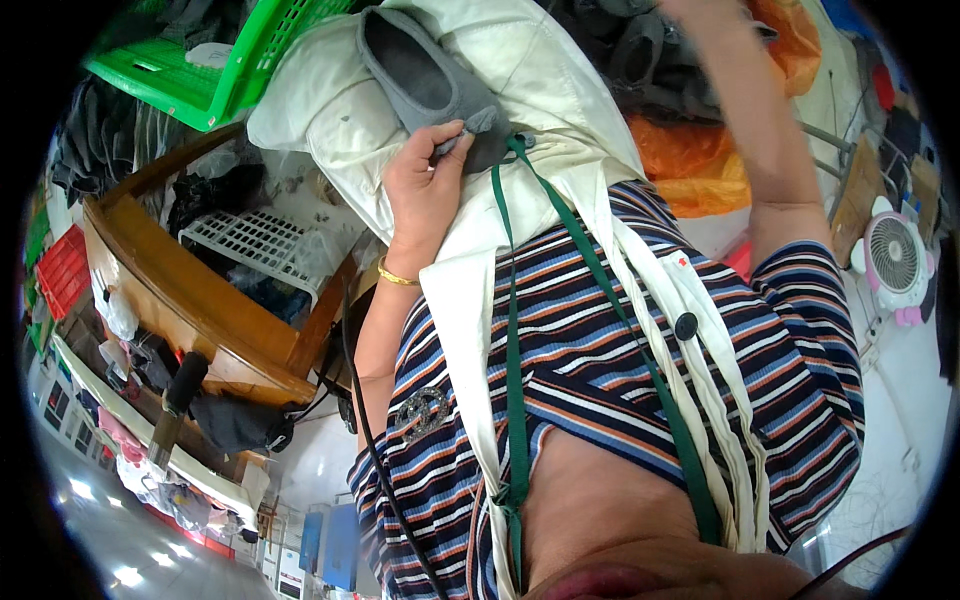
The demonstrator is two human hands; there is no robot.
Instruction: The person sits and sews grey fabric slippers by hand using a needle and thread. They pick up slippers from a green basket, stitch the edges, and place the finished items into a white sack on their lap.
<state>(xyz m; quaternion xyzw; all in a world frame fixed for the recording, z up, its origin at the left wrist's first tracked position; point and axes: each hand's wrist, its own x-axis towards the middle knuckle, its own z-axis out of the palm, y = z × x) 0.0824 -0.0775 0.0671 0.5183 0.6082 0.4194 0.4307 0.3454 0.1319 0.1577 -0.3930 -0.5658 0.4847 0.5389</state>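
A grey felt slipper (pixel 470 88) lies on the cream apron (pixel 560 60) across my lap, its opening facing up. My left hand (pixel 425 180) pinches the toe end, thumb and fingers pressed together on a small grey fold or bow there. Beside the toe, a green cord (pixel 512 330) hanging from my neck ends in a small dark item. My right arm stretches to the far right. The right hand (pixel 700 14) is smeared by motion and cut by the upper edge, close to a pile of dark grey slippers (pixel 635 55); its fingers do not show.
An orange bag (pixel 690 165) lies under the slipper pile. At far left stands a green plastic crate (pixel 215 95) with grey pieces in it. A wooden frame (pixel 190 290) with a white rack (pixel 260 240) is at my left. A small fan (pixel 893 250) stands at right.
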